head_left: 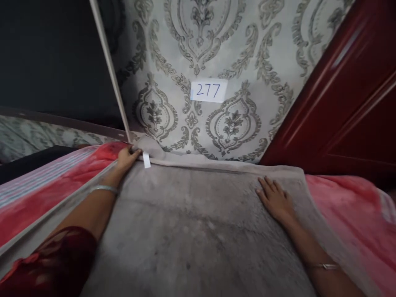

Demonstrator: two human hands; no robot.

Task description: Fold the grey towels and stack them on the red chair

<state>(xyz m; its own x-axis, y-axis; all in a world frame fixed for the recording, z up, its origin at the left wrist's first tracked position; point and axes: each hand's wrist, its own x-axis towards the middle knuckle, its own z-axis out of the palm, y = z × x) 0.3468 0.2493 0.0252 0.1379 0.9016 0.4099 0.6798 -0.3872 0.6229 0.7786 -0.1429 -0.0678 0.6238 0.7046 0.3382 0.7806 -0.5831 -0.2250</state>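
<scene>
A large grey cloth (198, 231) with a soft nap lies spread in front of me, its hemmed far edge running along the wall. At the far left corner my left hand (126, 159) is closed on that edge, beside a small white tag (146, 160). My right hand (276, 200) rests flat on the cloth near the far right corner, its fingers spread. The fabric by the left corner is bunched up a little. Faint creases cross the middle of the cloth.
Red and pink bedding (349, 198) shows on both sides under the cloth. Patterned wallpaper (192, 119) rises behind, with a paper label (209, 90) reading 277. A dark red wooden panel (334, 103) stands right; a dark panel (52, 53) with a pale edge stands left.
</scene>
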